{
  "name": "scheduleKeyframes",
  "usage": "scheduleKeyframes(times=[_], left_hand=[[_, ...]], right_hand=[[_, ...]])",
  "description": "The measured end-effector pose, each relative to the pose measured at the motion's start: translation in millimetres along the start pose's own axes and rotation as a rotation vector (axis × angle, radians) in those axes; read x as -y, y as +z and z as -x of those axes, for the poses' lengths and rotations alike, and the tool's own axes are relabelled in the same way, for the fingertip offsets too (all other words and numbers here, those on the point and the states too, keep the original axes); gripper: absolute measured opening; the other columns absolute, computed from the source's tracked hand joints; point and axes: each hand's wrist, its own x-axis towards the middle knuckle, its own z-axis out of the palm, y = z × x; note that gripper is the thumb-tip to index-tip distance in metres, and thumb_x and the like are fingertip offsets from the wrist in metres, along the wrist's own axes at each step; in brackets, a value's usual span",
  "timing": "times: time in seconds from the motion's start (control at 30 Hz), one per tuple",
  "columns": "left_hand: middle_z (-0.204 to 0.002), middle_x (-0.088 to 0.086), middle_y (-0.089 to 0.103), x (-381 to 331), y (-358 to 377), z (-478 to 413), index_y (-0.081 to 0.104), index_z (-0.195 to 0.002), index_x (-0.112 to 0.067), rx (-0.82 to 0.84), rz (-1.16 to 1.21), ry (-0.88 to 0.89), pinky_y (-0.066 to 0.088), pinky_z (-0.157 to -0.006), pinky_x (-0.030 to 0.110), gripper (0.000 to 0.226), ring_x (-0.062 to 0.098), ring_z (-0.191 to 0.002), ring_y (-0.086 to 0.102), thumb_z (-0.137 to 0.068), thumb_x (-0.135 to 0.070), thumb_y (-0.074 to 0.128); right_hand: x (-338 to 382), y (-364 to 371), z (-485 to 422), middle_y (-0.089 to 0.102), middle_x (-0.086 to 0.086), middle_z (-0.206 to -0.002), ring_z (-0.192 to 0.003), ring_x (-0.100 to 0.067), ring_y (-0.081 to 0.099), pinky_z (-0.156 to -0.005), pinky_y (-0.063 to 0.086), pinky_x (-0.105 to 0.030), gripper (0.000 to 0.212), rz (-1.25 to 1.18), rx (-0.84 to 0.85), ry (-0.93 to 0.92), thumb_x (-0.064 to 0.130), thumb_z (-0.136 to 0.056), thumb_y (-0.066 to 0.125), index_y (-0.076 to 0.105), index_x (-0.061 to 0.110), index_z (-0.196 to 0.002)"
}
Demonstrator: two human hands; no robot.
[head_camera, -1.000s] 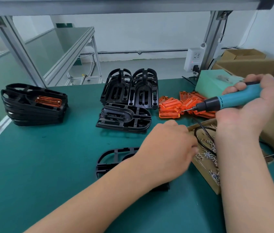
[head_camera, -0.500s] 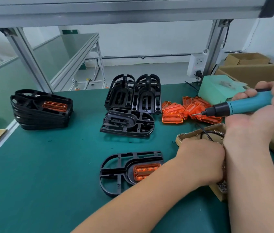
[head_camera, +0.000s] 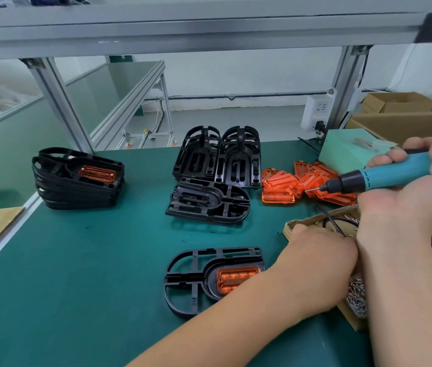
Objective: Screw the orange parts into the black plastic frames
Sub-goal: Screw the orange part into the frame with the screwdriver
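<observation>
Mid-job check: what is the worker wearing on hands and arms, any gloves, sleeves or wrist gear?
Nothing visible. The left hand and right hand are ungloved. The left forearm and right forearm are uncovered down to the frame edge: no sleeve, watch, wrist strap or ring shows.

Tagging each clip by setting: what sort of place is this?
Probably a factory assembly bench: an aluminium-profile frame over the green mat, stacks of identical black frames beside loose orange parts, and an electric screwdriver.
</observation>
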Motion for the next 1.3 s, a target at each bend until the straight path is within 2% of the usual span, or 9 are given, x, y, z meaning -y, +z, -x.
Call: scheduleKeyframes(times=[0.07, 0.13, 0.27, 0.33, 0.47, 0.57, 0.7, 0.9, 1.3], left_hand=[[-0.087, 0.002, 0.065, 4.3, -6.8, 4.8, 0.049, -0.083, -0.023, -0.028, 0.06, -0.043, 0.039, -0.074, 0.04, 0.02, 0.031, -0.088, 0.062, -0.09, -0.012, 0.064], [-0.088, 0.0, 0.065, 11.2, -18.7, 16.0, 0.06, -0.087, -0.024, -0.08, 0.266, -0.094, 0.042, -0.08, 0.041, 0.013, 0.028, -0.089, 0.06, -0.099, -0.019, 0.06], [-0.082, -0.008, 0.062, 37.3, -46.3, 50.4, 0.062, -0.091, -0.029, -0.122, 0.851, -0.284, 0.052, -0.073, 0.032, 0.014, 0.008, -0.074, 0.057, -0.104, -0.03, 0.057], [-0.082, -0.004, 0.059, 56.3, -54.6, 65.5, 0.063, -0.088, -0.022, -0.1, 1.221, -0.394, 0.056, -0.07, 0.03, 0.019, 0.01, -0.072, 0.056, -0.106, -0.024, 0.057], [-0.085, 0.001, 0.051, 92.6, -61.0, 89.5, 0.058, -0.095, -0.013, 0.004, 2.067, -0.558, 0.051, -0.066, 0.022, 0.012, 0.013, -0.075, 0.046, -0.106, -0.017, 0.055], [-0.083, 0.0, 0.046, 103.7, -58.6, 101.9, 0.056, -0.091, -0.012, 0.037, 2.387, -0.568, 0.045, -0.062, 0.022, 0.01, 0.014, -0.076, 0.039, -0.101, -0.014, 0.055], [-0.077, -0.003, 0.038, 102.9, -51.6, 109.8, 0.052, -0.086, -0.014, 0.112, 2.481, -0.576, 0.032, -0.05, 0.021, 0.011, 0.012, -0.073, 0.03, -0.096, -0.016, 0.049], [-0.069, -0.006, 0.033, 101.3, -48.4, 113.2, 0.049, -0.081, -0.018, 0.109, 2.415, -0.61, 0.019, -0.041, 0.018, 0.013, 0.009, -0.06, 0.026, -0.094, -0.018, 0.052], [-0.086, 0.002, 0.058, 102.6, -49.3, 114.4, 0.068, -0.092, -0.014, 0.011, 2.123, -0.633, 0.024, -0.037, 0.013, 0.018, 0.005, -0.057, 0.033, -0.103, -0.021, 0.056]], right_hand=[[-1.1, -3.7, -2.5, 0.063, 0.004, -0.089, -0.072, -0.011, 0.058, -0.07, 0.051, -0.025, 0.01, 0.099, 0.015, 0.032, 0.021, -0.098, 0.066, 0.057, 0.019, -0.102], [2.8, -2.2, -7.1, 0.063, 0.002, -0.091, -0.071, -0.013, 0.056, -0.07, 0.048, -0.027, 0.018, 0.082, -0.035, 0.051, 0.016, -0.097, 0.067, 0.053, 0.015, -0.108], [-2.1, 16.7, 0.3, 0.062, -0.003, -0.092, -0.071, -0.016, 0.054, -0.071, 0.046, -0.029, 0.02, 0.092, 0.005, 0.086, 0.012, -0.096, 0.069, 0.053, 0.012, -0.108], [-10.0, 22.2, 6.5, 0.062, -0.003, -0.092, -0.072, -0.017, 0.055, -0.072, 0.046, -0.029, 0.021, 0.1, 0.021, 0.113, 0.012, -0.096, 0.069, 0.053, 0.011, -0.109], [-32.9, 29.5, 20.3, 0.064, -0.003, -0.087, -0.068, -0.016, 0.056, -0.067, 0.047, -0.028, 0.011, 0.119, 0.021, 0.173, 0.012, -0.1, 0.066, 0.056, 0.012, -0.105], [-46.9, 24.1, 33.1, 0.063, -0.003, -0.084, -0.065, -0.015, 0.054, -0.066, 0.047, -0.029, 0.007, 0.179, 0.038, 0.227, 0.014, -0.102, 0.063, 0.056, 0.013, -0.101], [-54.5, 14.7, 43.3, 0.064, -0.004, -0.086, -0.066, -0.016, 0.054, -0.066, 0.048, -0.029, 0.008, 0.214, 0.042, 0.264, 0.014, -0.102, 0.064, 0.057, 0.012, -0.105], [-51.6, 10.9, 50.0, 0.062, -0.005, -0.09, -0.066, -0.017, 0.053, -0.065, 0.048, -0.029, 0.018, 0.222, 0.075, 0.269, 0.016, -0.101, 0.066, 0.053, 0.012, -0.113], [-49.6, 12.7, 58.5, 0.062, -0.004, -0.09, -0.067, -0.016, 0.052, -0.065, 0.047, -0.029, 0.012, 0.233, 0.139, 0.275, 0.015, -0.103, 0.062, 0.054, 0.012, -0.112]])
